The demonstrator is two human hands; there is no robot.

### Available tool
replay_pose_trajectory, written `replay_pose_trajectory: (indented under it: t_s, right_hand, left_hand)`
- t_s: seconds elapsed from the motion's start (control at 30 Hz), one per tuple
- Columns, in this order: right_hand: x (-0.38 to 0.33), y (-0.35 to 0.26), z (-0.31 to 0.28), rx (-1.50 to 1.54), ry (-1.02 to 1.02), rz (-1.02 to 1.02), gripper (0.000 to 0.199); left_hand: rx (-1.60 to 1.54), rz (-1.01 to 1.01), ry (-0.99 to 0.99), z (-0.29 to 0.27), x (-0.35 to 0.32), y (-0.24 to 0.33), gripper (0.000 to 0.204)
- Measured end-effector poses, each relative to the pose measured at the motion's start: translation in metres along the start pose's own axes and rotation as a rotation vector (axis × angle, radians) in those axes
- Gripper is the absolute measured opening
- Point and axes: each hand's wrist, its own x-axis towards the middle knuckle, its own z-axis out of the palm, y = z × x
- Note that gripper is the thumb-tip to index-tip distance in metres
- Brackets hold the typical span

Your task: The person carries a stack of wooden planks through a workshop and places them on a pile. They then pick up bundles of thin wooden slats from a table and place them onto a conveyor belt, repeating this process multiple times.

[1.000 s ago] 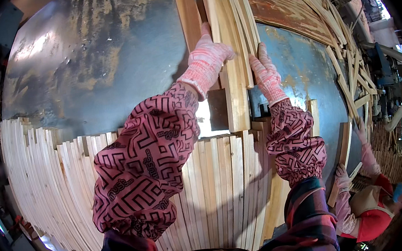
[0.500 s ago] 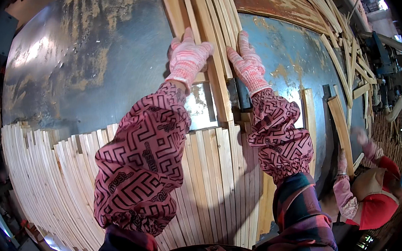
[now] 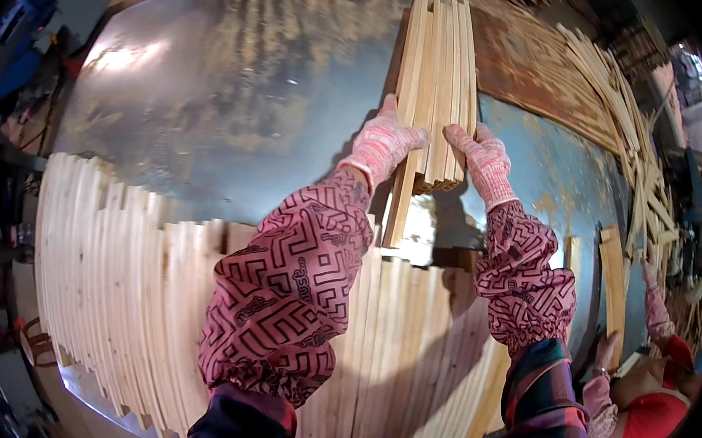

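My left hand (image 3: 386, 144) and right hand (image 3: 483, 157) have a bundle of sticks (image 3: 440, 75) gripped between them over the desk (image 3: 214, 114). Looks like squaring-up to me; next move probably needs an even squeeze.

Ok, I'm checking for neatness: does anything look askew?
One strip by the left hand juts past the near end of the bundle, out of line with the rest; the loose strips at right lie crisscrossed.

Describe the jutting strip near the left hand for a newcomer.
On the worn blue-grey tabletop, find the wood bundle between the gloved left hand and right hand. The jutting strip is at the bundle's left side, its near end extending farther down the picture than its neighbours' ends.
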Motion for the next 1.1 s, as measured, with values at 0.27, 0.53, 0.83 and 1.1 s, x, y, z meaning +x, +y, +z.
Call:
replay_pose_trajectory:
  t_s: [0.27,0.53,0.83,1.1]
  right_hand:
    - [0.030,-0.170,0.097,-0.316,-0.141,-0.312,0.062]
    - [0.003,-0.165,0.266,-0.048,-0.279,-0.522,0.076]
    - [-0.041,-0.167,0.221,-0.488,-0.449,-0.429,0.130]
    - [-0.034,-0.202,0.256,-0.410,-0.277,-0.520,0.139]
  left_hand:
    - [0.386,0.837,0.313,-0.181,-0.038,-0.051,0.040]
    - [0.196,-0.011,0.421,-0.298,-0.010,-0.117,0.102]
    - [1.102,-0.048,0.161,-0.263,-0.142,-0.101,0.138]
    - [0.732,0.138,0.274,-0.289,-0.081,-0.098,0.132]
